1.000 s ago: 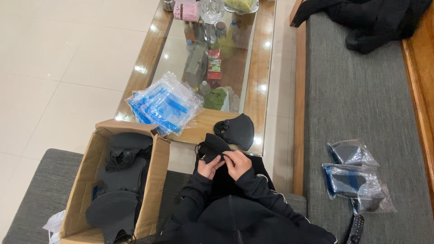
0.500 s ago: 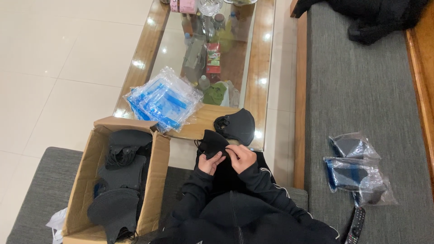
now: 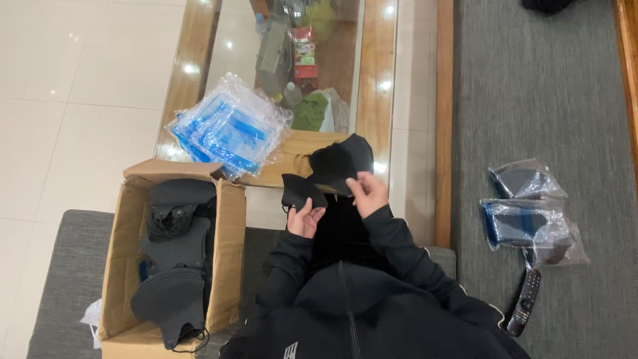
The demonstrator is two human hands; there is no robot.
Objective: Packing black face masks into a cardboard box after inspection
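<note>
The left hand (image 3: 304, 218) holds a folded black face mask (image 3: 300, 191), its grip narrow: the fingers curl up around the lower edge, and the mask stands at 12 o'clock from the palm. The right hand (image 3: 367, 193) pinches the rim of a second, rounder black mask (image 3: 337, 163), which lies at 11 o'clock from that hand and rests partly on the near edge of the worktop (image 3: 379, 80). The 2 masks touch or overlap at their inner edges; I cannot tell which. Each mask's long axis runs roughly from 9 to 3 o'clock, across the person's body.

At 10 o'clock from the left hand, on the worktop corner, lies a stack of clear plastic bags with blue strips (image 3: 229, 126). It is nearer the left hand than the right. At 8 o'clock stands an open cardboard box (image 3: 229, 259) filled with more black masks (image 3: 174, 266).

At 3 o'clock from the right hand, well apart on the grey sofa seat (image 3: 545, 100), lie 2 or 3 bagged masks (image 3: 525, 216) and a remote control (image 3: 525, 302).
</note>
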